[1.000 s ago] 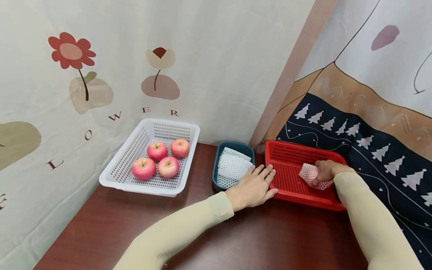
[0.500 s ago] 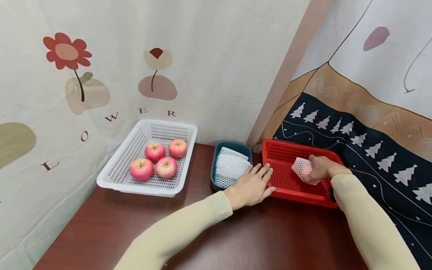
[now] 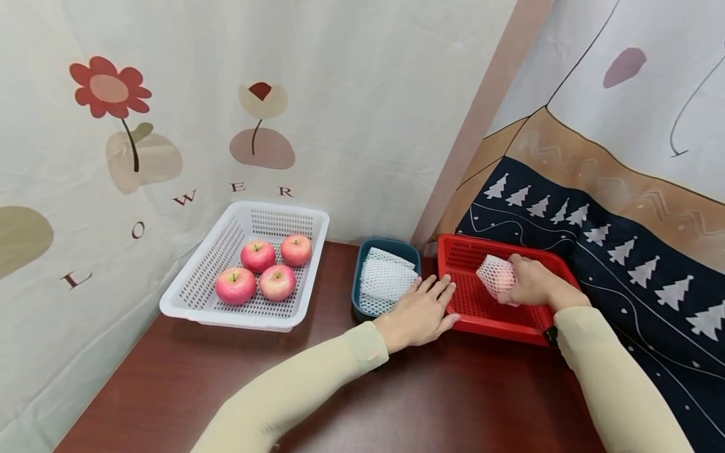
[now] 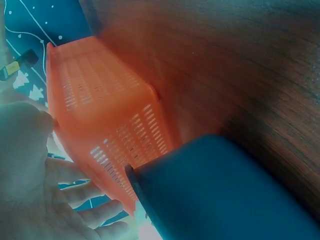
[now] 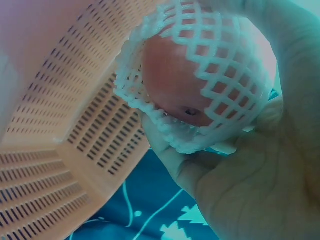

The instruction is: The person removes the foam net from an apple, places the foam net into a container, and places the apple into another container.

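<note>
My right hand (image 3: pixel 531 283) grips an apple (image 5: pixel 175 75) sleeved in a white foam net (image 5: pixel 227 65), over the right half of the red basket (image 3: pixel 489 328). In the right wrist view the thumb and fingers curl round the netted fruit, and some bare red skin shows at the net's open end. My left hand (image 3: pixel 421 316) lies with straight, spread fingers across the red basket's near left corner. Beside that hand, the dark blue bin (image 3: pixel 357 283) contains several folded foam nets (image 3: pixel 387 280); the hand partly hides its near right corner.
A white basket (image 3: pixel 187 309) with several bare apples (image 3: pixel 235 286) stands at the left of the brown table (image 3: pixel 317 390). Printed cloth hangs close behind the containers and along the right side.
My right hand has shifted left within the red basket, carrying the netted apple, which now looks tilted up. The left hand stays at the same corner. The whole head view slides slightly.
</note>
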Available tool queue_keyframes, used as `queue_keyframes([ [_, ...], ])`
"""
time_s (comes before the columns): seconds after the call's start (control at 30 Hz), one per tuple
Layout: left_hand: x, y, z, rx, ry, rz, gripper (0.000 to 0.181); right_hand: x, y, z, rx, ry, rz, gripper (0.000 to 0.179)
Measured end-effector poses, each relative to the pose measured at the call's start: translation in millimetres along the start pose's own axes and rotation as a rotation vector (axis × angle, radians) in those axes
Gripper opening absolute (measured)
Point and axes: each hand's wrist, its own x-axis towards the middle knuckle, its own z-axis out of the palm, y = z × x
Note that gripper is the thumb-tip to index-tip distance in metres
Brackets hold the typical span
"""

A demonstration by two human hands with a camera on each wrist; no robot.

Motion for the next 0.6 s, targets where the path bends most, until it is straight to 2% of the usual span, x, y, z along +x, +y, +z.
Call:
queue_keyframes([
  [0.3,0.4,0.4,-0.7,-0.032,-0.012,-0.009,0.075,-18.6,-19,2,0.037,0.077,-0.004,0.104],
  [0.6,-0.4,-0.5,-0.2,-0.104,-0.011,-0.025,0.076,-33.0,-38,6,0.06,0.141,-0.057,0.1],
])
